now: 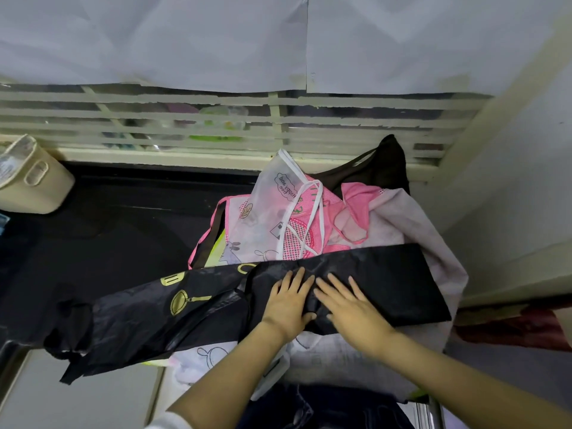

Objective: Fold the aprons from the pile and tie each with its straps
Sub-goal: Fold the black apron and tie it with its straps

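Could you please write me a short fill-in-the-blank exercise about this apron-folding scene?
1. The left hand and the right hand press flat on the utensil-print apron, whose fabric is ____.
2. Its largest gold print shows a frying ____.
3. The beige basket stands at the picture's ____ edge.
4. The checked apron in the pile is ____.
Missing words: black; pan; left; pink.

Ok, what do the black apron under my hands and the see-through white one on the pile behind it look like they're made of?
Black apron: probably thin coated synthetic cloth, faintly glossy; it shows sheen and fine crinkles, with gold print. See-through white apron: likely thin plastic film or sheer nylon, matte; pink cloth shows through it, and white tape binds its edge.
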### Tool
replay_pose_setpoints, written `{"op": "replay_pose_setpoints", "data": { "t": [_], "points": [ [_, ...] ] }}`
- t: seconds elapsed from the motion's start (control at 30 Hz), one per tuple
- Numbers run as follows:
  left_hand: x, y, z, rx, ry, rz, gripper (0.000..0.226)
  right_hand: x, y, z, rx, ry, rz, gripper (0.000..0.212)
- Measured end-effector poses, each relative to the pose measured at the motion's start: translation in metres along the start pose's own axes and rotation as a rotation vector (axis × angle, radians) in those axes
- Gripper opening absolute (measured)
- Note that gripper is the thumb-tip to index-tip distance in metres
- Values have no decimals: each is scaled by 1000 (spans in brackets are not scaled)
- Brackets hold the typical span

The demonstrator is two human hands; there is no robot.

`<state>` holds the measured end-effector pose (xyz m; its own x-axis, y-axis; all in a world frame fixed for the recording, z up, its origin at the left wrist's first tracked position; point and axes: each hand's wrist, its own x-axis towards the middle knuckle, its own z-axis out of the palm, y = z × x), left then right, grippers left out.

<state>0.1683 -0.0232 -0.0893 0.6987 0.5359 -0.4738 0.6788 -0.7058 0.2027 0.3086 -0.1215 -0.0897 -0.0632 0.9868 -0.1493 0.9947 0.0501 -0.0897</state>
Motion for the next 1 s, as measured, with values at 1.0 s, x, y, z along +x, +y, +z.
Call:
{"op": "replay_pose_setpoints", "data": {
  "t": [1.0],
  "points": [
    [-99,-99,-23,-119,255,-475,57,10,-4,-22,267,-164,-140,64]
  ]
}}
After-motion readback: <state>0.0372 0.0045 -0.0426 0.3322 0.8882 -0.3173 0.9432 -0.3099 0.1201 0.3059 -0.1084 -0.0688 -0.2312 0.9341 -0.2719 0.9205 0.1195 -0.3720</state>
